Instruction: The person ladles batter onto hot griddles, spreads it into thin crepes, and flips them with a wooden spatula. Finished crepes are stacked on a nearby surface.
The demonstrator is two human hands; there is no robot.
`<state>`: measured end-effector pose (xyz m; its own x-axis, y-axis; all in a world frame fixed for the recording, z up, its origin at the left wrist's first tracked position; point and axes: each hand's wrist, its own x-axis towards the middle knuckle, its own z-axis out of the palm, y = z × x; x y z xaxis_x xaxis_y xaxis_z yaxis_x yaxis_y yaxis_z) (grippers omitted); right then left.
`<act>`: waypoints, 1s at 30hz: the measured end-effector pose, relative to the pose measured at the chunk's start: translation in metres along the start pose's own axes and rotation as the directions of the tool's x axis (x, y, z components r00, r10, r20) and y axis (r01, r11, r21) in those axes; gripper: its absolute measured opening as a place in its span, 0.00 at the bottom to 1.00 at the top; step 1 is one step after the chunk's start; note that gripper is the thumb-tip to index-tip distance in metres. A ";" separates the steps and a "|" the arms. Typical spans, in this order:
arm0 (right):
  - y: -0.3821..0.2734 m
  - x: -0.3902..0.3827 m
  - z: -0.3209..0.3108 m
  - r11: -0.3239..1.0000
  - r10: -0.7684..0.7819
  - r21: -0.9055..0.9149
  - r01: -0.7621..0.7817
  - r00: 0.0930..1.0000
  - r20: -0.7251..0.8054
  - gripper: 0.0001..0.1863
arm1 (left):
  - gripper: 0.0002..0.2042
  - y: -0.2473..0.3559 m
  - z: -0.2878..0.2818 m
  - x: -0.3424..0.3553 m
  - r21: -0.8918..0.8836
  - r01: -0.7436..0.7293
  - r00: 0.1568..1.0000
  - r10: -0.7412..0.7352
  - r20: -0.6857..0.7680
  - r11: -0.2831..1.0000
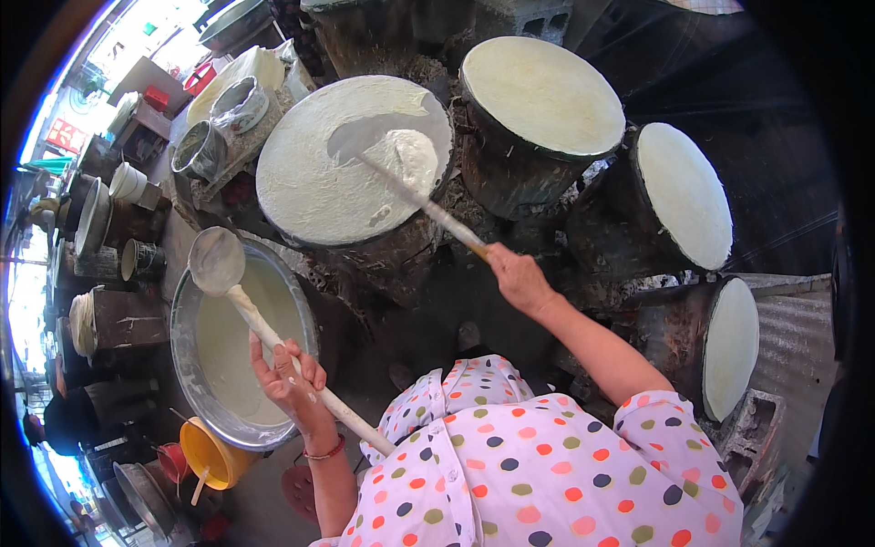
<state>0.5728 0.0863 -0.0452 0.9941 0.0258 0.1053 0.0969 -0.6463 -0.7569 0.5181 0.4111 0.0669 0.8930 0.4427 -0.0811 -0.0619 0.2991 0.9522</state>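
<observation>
My left hand (pixel 290 383) grips the pale handle of a long ladle, whose metal bowl (pixel 216 260) is raised over a large metal pot (pixel 197 383) of creamy liquid. My right hand (pixel 518 278) holds a long, thin spreading stick (pixel 415 199); its far end lies on the white batter of a round griddle (pixel 314 178) atop a blackened drum. A thick lump of batter (pixel 410 159) sits beside a partly bare, grey patch there.
Three more drum-top griddles (pixel 538 87) (pixel 684 187) (pixel 729 346) coated white curve along the right, above a cinder block (pixel 761 438). At left are buckets and stoves (pixel 118 324), grimy containers (pixel 196 146), and a yellow bucket (pixel 219 456). Dark sheeting (pixel 766 137) covers the right side.
</observation>
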 end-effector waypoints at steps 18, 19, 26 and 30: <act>0.053 0.098 -0.047 0.998 0.004 -0.067 0.004 0.993 0.121 0.10 | 0.21 -0.012 0.039 -0.004 0.018 0.006 0.991 -0.003 -0.130 1.000; 0.056 0.112 -0.046 0.998 -0.007 -0.064 0.014 0.993 0.115 0.11 | 0.21 -0.012 0.039 -0.004 0.019 0.007 0.991 -0.005 -0.137 1.000; 0.057 0.229 -0.033 0.978 -0.141 -0.141 0.153 0.986 0.090 0.13 | 0.22 -0.009 0.038 -0.002 0.043 0.005 0.983 0.003 -0.184 0.999; 0.003 0.211 -0.026 0.992 -0.128 -0.020 0.127 0.988 -0.089 0.14 | 0.22 -0.004 0.045 0.010 0.066 0.001 0.987 0.009 -0.158 0.998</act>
<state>0.7815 0.0696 -0.0083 0.9653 0.0406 0.2581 0.2212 -0.6532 -0.7242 0.5469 0.3761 0.0753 0.8106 0.5736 -0.1177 -0.0312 0.2430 0.9695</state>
